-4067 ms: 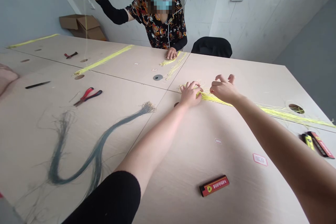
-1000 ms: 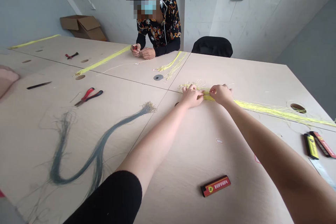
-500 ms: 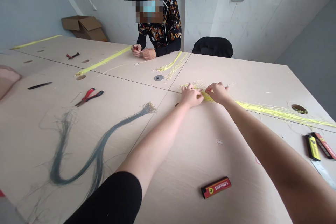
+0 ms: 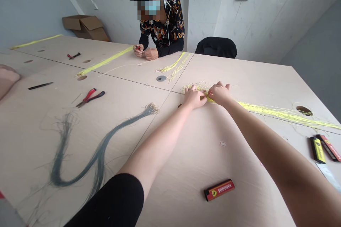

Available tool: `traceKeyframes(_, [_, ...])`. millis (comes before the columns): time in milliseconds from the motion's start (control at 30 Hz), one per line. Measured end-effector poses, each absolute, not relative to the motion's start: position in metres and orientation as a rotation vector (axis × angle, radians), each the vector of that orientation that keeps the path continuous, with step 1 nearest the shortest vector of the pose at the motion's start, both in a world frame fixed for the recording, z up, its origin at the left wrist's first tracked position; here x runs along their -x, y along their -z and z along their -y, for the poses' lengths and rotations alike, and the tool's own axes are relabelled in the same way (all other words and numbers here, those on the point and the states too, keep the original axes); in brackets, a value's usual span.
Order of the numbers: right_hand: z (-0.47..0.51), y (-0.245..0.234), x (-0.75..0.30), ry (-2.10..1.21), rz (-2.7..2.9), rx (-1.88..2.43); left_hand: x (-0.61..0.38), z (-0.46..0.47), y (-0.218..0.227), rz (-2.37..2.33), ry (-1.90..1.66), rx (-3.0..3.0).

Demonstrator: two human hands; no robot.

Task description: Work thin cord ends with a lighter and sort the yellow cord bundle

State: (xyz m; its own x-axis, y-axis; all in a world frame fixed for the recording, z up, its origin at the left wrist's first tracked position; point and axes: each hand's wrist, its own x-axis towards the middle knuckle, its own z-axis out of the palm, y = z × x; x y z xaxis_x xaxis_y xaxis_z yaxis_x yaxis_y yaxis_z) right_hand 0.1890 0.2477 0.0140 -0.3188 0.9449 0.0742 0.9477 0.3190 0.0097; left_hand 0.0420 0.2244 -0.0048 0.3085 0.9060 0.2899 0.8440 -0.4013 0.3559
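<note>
A long bundle of yellow cords (image 4: 266, 110) runs across the table from my hands toward the right edge. My left hand (image 4: 195, 97) rests over its looped end, fingers bent and closed on some of the cords. Close beside it, my right hand (image 4: 220, 93) pinches at the same bundle with thumb and forefinger. The fingertips of both hands nearly meet, and exactly which strands lie between them is too small to tell. Loose loops (image 4: 199, 86) fan out behind my left hand.
Grey-green cords (image 4: 106, 142) and red-black pliers (image 4: 89, 98) lie left. A red lighter (image 4: 220, 189) is in front; a yellow lighter (image 4: 317, 150) is at right. Across the table (image 4: 183, 170), a co-worker (image 4: 162, 32) holds small pliers near more yellow cords (image 4: 106, 60).
My right hand has shifted very slightly, its fingertips still at the yellow cords. My left hand stays almost in place. The co-worker's head has moved a little.
</note>
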Motion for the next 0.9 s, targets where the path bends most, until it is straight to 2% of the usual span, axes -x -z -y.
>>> traceKeyframes(200, [-0.244, -0.014, -0.19, 0.438, 2.658, 1.631, -0.041, -0.226, 0.006, -1.635, -0.687, -2.422])
traceKeyframes(600, [-0.238, -0.015, -0.209, 0.767, 2.606, 1.43, -0.042, -0.23, 0.012, -1.595, -0.717, -2.45])
traceKeyframes(767, [-0.24, -0.006, -0.206, 0.647, 2.456, 1.523, -0.042, -0.228, 0.011, -1.57, -0.764, -2.485])
traceKeyframes(900, [-0.24, -0.002, -0.206, 0.576, 2.367, 1.428, -0.04, -0.228, 0.01, -1.559, -0.892, -2.545])
